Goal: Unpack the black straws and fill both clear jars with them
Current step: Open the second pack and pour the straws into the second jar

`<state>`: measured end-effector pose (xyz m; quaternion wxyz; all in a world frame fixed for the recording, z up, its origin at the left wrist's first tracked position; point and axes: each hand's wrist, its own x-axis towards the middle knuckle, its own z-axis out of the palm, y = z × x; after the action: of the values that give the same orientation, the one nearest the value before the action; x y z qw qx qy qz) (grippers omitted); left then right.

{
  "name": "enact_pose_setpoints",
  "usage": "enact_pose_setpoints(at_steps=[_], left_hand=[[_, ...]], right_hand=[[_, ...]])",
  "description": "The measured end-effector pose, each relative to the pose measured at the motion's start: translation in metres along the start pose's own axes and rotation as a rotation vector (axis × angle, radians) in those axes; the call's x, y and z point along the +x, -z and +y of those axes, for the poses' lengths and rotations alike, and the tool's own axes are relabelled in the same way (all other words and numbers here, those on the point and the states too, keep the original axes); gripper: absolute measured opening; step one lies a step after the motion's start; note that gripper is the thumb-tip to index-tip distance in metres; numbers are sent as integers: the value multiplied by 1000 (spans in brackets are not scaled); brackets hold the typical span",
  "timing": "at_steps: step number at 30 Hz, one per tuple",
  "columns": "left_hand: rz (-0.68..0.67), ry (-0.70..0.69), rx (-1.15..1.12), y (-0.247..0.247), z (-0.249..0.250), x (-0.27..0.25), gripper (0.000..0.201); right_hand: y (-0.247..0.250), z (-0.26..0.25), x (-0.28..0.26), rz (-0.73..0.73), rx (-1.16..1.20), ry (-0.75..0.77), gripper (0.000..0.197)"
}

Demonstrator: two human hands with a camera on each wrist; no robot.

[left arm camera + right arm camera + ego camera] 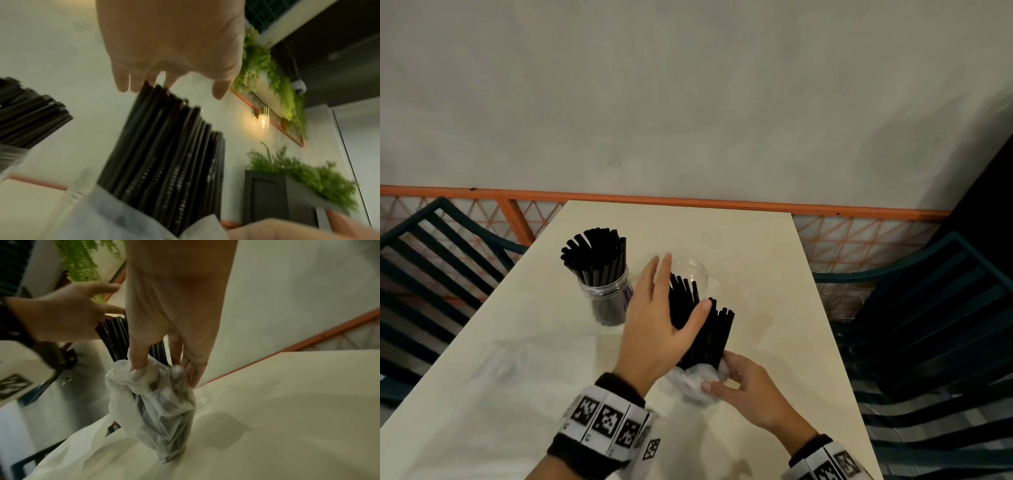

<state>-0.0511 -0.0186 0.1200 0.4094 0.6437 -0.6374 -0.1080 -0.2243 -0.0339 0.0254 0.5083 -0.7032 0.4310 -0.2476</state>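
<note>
A clear jar packed with black straws stands at the table's middle left. The second clear jar stands just right of it, partly hidden behind my left hand. A bundle of black straws leans toward that jar, its lower end still inside a crumpled clear plastic bag. My right hand grips the bag around the bundle's base. With fingers straight, my left hand lies against the upper part of the bundle, thumb spread across the straws.
The cream table has a loose sheet of clear plastic lying on its near left part. Dark slatted chairs stand at the left and right. An orange rail runs along the wall behind the table.
</note>
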Motion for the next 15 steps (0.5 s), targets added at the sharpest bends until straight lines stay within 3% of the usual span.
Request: enact_pose_setpoints(at_steps=[3,5,7,10,15], left_hand=[[-219,-48,246,-17,2,2,93],[-294,-78,301,-26,6,-3,84],[-270,-137,322,-33,9,-5,70],[-188,-190,375,-41,13,-3,56],[-192,-60,515,-51,28,-2,67]], right_hand=[[-5,-10,-1,-134,-259,9,27],[-9,-4,-2,-225,-421,-84,43],[-11,2,-2,-256,-478,-159,52],[-11,4,3,-293,-506,-212,49],[-18,11,13,-387,-592,-256,30]])
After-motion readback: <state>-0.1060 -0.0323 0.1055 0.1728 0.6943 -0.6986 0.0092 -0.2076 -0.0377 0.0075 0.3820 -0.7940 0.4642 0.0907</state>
